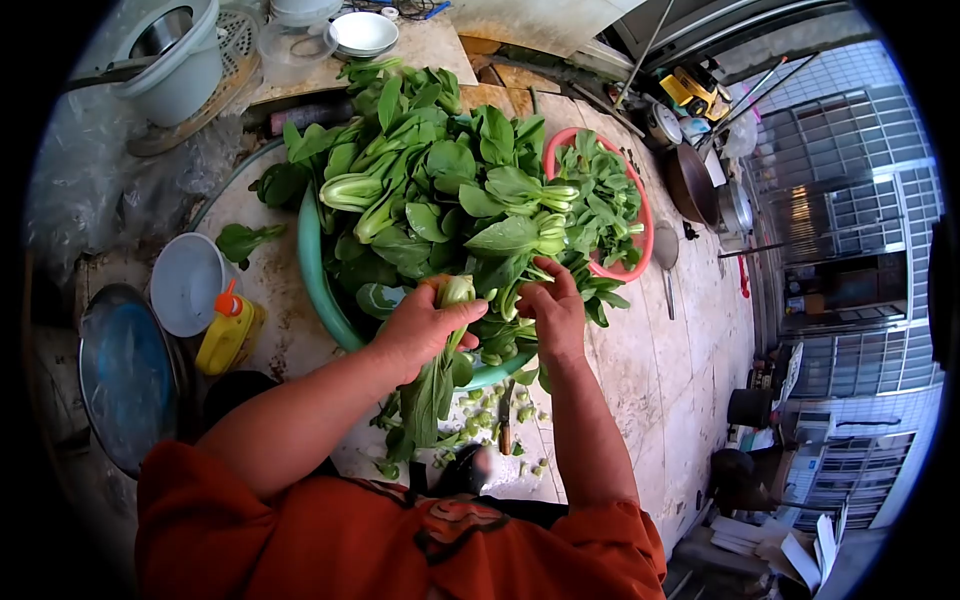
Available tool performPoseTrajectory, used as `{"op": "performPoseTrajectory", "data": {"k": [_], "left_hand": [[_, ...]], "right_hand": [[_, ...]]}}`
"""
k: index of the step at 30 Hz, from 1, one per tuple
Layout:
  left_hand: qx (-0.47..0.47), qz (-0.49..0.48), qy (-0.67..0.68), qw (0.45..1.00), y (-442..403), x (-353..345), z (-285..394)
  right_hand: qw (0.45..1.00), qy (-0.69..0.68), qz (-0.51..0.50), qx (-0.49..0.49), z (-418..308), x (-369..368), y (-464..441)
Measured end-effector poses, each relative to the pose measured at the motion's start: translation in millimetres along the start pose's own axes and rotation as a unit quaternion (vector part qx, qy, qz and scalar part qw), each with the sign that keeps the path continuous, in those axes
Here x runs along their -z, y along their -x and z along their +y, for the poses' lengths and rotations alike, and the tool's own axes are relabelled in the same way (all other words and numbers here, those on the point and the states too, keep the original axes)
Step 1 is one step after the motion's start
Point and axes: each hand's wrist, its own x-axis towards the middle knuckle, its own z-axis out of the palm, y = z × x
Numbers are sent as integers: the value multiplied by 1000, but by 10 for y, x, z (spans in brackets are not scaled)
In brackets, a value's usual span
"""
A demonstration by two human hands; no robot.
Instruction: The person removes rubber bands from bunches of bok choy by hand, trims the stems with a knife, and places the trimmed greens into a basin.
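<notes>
My left hand (425, 328) is wrapped round a head of bok choy (430, 395), its pale base up by my thumb and its leaves hanging down. Just to the right, my right hand (553, 308) has its fingers bent together at some green stems; what they hold is too small to make out. Both hands are over the front of a large green basin (323, 285) heaped with bok choy (430, 165). Behind it on the right, a red basket (647, 215) holds smaller leafy greens (595, 190). A knife (505, 430) lies on the floor among cut scraps (475, 412).
Left of the basin are a white bucket (188, 285), a yellow bottle (230, 335), a metal basin (125, 380) and a loose leaf (243, 241). White bowls (364, 33) stand at the back. A ladle (667, 250) lies right of the basket, near a dark pan (688, 185).
</notes>
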Motion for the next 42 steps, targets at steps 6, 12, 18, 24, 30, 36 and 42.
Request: {"op": "performPoseTrajectory", "data": {"k": [6,12,18,24,30,36,42], "left_hand": [[-60,12,14,998,-128,152,-46],[-66,55,16,996,-132,297,203],[-110,56,42,991,-132,396,306],[-60,-31,55,996,-124,347,169],[-22,-67,82,994,-42,321,190],[-56,-14,105,993,-172,366,70],[-67,-3,92,993,-134,326,109]], "right_hand": [[994,91,53,-36,93,-31,-741],[988,106,86,67,340,216,-806],[954,245,-101,137,-212,56,103],[900,305,-248,191,-467,-537,570],[887,178,-425,27,-797,-222,428],[986,147,52,-59,-391,128,-630],[922,311,177,-149,103,222,-1478]]}}
